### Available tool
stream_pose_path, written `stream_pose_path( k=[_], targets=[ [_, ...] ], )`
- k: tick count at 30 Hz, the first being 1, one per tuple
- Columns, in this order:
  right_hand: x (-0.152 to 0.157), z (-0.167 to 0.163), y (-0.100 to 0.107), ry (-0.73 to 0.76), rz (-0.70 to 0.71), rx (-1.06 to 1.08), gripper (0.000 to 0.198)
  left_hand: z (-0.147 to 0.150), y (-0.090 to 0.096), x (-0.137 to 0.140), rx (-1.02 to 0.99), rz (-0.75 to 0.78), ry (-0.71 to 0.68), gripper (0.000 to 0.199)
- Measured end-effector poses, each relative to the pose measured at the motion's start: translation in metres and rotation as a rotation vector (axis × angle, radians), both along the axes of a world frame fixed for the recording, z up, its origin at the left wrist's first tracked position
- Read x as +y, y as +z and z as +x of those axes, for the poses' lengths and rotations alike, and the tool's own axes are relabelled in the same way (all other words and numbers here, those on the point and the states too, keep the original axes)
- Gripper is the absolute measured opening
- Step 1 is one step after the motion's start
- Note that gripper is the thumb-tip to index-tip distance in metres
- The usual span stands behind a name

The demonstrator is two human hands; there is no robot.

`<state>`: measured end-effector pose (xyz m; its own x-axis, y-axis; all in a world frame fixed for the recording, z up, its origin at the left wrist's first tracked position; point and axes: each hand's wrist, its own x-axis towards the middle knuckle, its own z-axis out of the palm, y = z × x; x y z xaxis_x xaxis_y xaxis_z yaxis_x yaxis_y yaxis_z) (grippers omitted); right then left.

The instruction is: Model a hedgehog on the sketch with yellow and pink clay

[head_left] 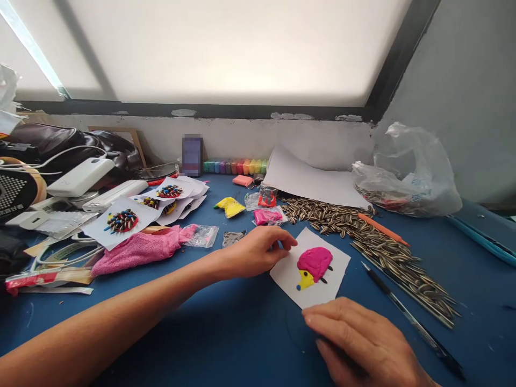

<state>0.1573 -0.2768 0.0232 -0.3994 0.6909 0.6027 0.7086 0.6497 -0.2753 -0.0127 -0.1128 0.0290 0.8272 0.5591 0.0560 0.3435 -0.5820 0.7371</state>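
Observation:
A square white paper card (pixel 285 274) lies at an angle on the blue table, with a hedgehog of modelling clay on it. Its magenta clay body (pixel 316 262) joins a yellow clay face (pixel 306 279) with a dark eye and a blue nose. Two dark seeds stick out at the body's lower right like feet. My left hand (pixel 258 251) rests at the card's upper left edge, its fingers loosely bent and apart from the thumb. At the near corner is my right hand (pixel 363 338), fingers stretched out, thumb apart below. Neither hand holds anything visible.
Striped sunflower seeds (pixel 387 258) spread behind and right of the card, beside an orange stick (pixel 382 229) and a pen (pixel 411 317). Clay packets (pixel 229 207) lie behind. Finished hedgehog cards (pixel 121 221), a pink cloth (pixel 139 248) and a power bank (pixel 80 176) crowd the left.

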Motion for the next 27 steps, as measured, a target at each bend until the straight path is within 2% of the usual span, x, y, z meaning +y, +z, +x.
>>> stream_pose_path(
  k=[2,4,9,11,13,14,15,16,17,19,20,23,27],
  targets=[
    [0.004,0.002,-0.006,-0.014,0.038,0.001,0.025,0.002,-0.004,0.000,0.014,0.100,0.064,0.026],
    [0.006,0.002,-0.011,-0.005,0.055,-0.040,0.023,0.002,-0.007,-0.002,0.052,0.204,0.070,0.027],
    [0.005,-0.001,-0.018,0.029,0.147,-0.127,0.016,0.001,-0.002,-0.008,0.109,0.257,0.023,0.036],
    [0.005,0.004,-0.017,-0.023,0.156,-0.144,0.013,0.002,0.004,-0.015,0.092,0.302,0.028,0.040],
    [0.009,0.016,-0.012,-0.148,0.168,-0.149,0.014,0.005,0.009,-0.025,0.058,0.410,0.022,0.035],
    [0.013,0.025,-0.008,-0.270,0.181,-0.155,0.015,0.008,0.010,-0.032,0.057,0.472,-0.003,0.026],
    [0.016,0.033,-0.005,-0.380,0.205,-0.171,0.017,0.010,0.011,-0.039,0.066,0.533,-0.084,0.019],
    [0.020,0.042,-0.001,-0.475,0.216,-0.197,0.019,0.012,0.010,-0.047,0.069,0.576,-0.225,0.017],
    [0.023,0.050,0.001,-0.560,0.238,-0.212,0.020,0.015,0.009,-0.054,0.068,0.606,-0.328,0.019],
    [0.027,0.060,0.005,-0.619,0.238,-0.245,0.023,0.019,0.007,-0.068,0.096,0.671,-0.497,0.029],
    [0.028,0.062,0.005,-0.620,0.234,-0.249,0.024,0.020,0.006,-0.073,0.108,0.689,-0.520,0.030],
    [0.028,0.064,0.010,-0.603,0.175,-0.223,0.025,0.020,0.005,-0.078,0.157,0.723,-0.549,0.013],
    [0.029,0.067,0.031,-0.631,0.011,-0.104,0.026,0.015,0.009,-0.070,0.131,0.737,-0.566,0.003]
  ],
)
